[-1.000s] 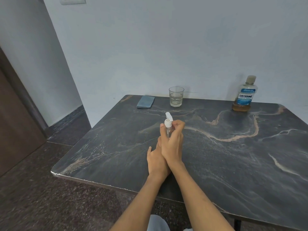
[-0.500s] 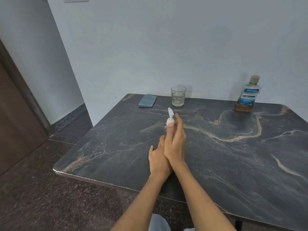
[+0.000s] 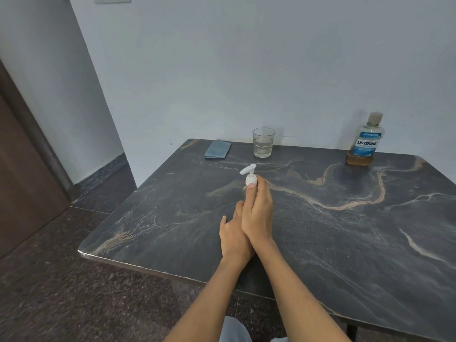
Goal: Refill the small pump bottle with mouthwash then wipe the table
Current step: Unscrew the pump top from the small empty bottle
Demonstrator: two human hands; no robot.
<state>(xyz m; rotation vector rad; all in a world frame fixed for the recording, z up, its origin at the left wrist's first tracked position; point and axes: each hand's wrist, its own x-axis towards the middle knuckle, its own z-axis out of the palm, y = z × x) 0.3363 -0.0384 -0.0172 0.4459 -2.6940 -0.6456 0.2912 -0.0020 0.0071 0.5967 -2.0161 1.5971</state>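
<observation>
Small pump bottle [image 3: 250, 180] stands upright mid-table, long axis vertical, white spout aimed left and slightly toward us. We see the right hand [image 3: 256, 213] pinching its white collar, thumb and fingers extended. Left hand [image 3: 234, 236] sits lower, mostly hidden; we cannot tell its grip. Mouthwash bottle [image 3: 365, 141], capped, far right: shallow amber liquid at the bottom. Glass [image 3: 263, 142] at the back, contents unclear. Blue cloth [image 3: 218, 149] beside it on the dark table [image 3: 345, 243].

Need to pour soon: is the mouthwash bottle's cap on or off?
On. The mouthwash bottle stands upright with its cap still on the neck.
</observation>
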